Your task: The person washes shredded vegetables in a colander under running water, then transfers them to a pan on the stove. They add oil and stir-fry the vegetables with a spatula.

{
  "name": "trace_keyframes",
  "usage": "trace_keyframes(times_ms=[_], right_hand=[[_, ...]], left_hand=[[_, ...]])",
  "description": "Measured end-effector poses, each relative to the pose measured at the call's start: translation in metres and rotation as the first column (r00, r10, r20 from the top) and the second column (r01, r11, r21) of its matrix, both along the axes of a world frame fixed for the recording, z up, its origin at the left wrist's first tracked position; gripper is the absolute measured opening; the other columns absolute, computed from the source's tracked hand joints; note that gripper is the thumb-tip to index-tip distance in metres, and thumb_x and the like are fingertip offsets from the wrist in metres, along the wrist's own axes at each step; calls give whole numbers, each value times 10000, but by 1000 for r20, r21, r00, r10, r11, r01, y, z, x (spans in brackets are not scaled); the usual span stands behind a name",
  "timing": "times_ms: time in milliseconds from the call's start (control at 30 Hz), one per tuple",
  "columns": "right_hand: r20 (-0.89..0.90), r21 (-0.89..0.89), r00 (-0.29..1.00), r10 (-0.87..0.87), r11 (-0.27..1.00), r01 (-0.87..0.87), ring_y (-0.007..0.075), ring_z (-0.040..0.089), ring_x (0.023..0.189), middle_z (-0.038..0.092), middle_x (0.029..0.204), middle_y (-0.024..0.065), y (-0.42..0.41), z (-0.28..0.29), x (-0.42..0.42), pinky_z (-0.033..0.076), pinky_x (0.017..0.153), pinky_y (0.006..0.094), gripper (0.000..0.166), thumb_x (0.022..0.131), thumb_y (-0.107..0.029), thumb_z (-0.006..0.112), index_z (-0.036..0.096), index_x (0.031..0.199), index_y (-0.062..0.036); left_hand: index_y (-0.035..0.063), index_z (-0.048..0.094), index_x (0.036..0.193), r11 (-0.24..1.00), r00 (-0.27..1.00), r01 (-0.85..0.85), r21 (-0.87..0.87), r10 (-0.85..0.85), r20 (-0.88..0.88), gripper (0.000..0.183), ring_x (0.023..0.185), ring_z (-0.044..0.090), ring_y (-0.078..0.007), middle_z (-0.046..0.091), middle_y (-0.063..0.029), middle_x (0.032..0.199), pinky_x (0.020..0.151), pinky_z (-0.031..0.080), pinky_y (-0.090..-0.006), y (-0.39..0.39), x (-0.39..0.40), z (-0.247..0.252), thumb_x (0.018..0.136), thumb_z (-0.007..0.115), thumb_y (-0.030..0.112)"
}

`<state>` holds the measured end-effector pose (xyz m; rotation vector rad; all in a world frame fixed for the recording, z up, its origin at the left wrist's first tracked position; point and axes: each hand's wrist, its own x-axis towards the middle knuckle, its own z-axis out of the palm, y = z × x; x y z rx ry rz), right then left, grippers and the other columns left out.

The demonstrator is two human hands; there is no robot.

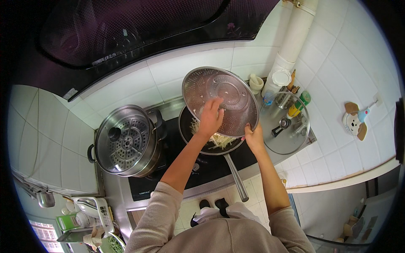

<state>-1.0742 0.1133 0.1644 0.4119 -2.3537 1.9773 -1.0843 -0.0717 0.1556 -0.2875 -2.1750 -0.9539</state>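
Observation:
A perforated metal colander (234, 110) is tilted above a dark frying pan (181, 125), its hollow side facing me. My right hand (254, 136) grips its lower right rim, thumb on the inside. My left hand (211, 118) is over the colander's inner face with fingers extended and holds nothing; whether the fingertips touch the metal I cannot tell. A few pale bits cling to the inside. Pale, thin-cut strips of food (221, 141) lie in the pan below, partly hidden by the colander and my left hand. The pan's long metal handle (236, 178) points toward me.
A lidded steamer pot (126, 142) stands left on the black cooktop (142, 186). At right, a glass lid (286, 145) rests near a capped bottle (298, 104) and a utensil holder (282, 101). Behind is a mortar and pestle (256, 83). A range hood (142, 34) hangs above.

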Motion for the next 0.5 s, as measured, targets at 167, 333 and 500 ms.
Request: trace_keyframes(times_ms=[167,333,500], right_hand=[[10,76,1000,14,997,-14,175,538,457,603,887,178,-2,-1,8,469,436,299,599,831,50,417,236,1378,-114],[4,26,1000,5,1000,-6,179,534,454,606,876,181,-4,0,11,464,437,304,614,824,49,418,236,1384,-125],[-69,123,997,-26,992,35,217,584,538,608,905,191,2,0,9,466,470,318,631,812,48,417,245,1389,-139]], left_hand=[[25,515,1015,998,990,-60,-9,59,-129,280,1014,476,-363,489,-169,1086,880,395,-407,13,-8,33,755,613,61],[37,544,963,964,998,61,-259,-63,3,264,973,498,-325,526,-133,1012,861,404,-402,6,-9,-8,715,632,63],[42,562,927,897,994,112,-427,-93,64,223,963,503,-308,537,-114,990,823,415,-398,-7,2,-24,715,624,73]])
